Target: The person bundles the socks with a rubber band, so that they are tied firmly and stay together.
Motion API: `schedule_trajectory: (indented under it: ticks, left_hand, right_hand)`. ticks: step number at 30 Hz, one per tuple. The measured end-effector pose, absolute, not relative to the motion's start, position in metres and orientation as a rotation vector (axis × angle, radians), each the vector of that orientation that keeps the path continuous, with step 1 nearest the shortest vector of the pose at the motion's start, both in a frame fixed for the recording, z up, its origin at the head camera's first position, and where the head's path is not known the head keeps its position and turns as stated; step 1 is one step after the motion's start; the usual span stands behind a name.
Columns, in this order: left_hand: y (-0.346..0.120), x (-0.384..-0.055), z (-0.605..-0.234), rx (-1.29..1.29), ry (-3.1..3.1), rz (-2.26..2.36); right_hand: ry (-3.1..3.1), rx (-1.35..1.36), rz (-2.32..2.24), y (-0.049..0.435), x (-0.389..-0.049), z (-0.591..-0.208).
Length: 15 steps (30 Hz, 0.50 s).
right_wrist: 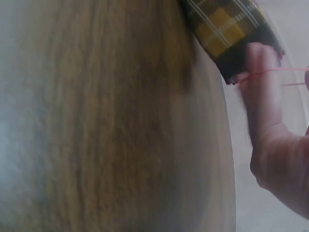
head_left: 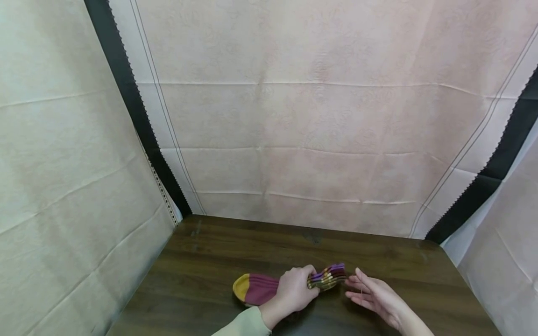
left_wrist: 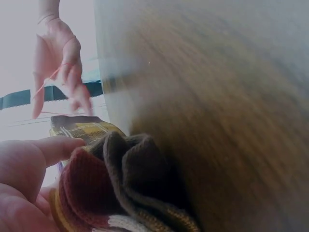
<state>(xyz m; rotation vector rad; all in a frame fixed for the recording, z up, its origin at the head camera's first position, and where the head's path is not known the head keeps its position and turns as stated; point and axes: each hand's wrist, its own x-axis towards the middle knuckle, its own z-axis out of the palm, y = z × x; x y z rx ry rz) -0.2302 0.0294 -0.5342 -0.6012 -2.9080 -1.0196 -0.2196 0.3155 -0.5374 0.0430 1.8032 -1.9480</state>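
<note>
My left hand [head_left: 294, 287] grips a bundle of socks [head_left: 261, 288] around its middle, above the table. The socks have mauve and yellow feet at the left and striped or plaid cuffs at the right. In the left wrist view, maroon and dark grey layers of the socks [left_wrist: 89, 186] are stacked in the left hand's grasp. Close to the cuff end, my right hand [head_left: 380, 298] has its fingers spread. A thin red elastic band [right_wrist: 289, 69] stretches across the right hand's thumb and fingers. Whether it touches the cuffs is unclear.
A dark brown wooden table [head_left: 210, 247] lies beneath both hands. Pale creased fabric walls [head_left: 319, 121] surround it at the back and sides, with black strips [head_left: 138, 112] along the corners.
</note>
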Motion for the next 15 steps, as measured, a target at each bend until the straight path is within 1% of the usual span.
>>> schedule_trajectory:
  ticks: [3, 7, 10, 15]
  left_hand:
    - [0.028, -0.23, -0.534, -0.603, -2.908, -1.019]
    - [0.027, -0.228, -0.532, -0.631, -2.902, -0.966]
    - [0.028, -0.226, -0.531, -0.682, -2.898, -0.911]
    - [0.031, -0.223, -0.532, -0.799, -2.901, -0.762]
  right_hand:
    - [1.772, -0.003, -1.9, 0.311, -0.221, -0.537]
    - [1.733, 0.024, -1.885, 0.301, -0.227, -0.535]
    - [1.711, 0.021, -1.891, 0.292, -0.232, -0.533]
    - [1.753, -0.07, -1.861, 0.278, -0.239, -0.53]
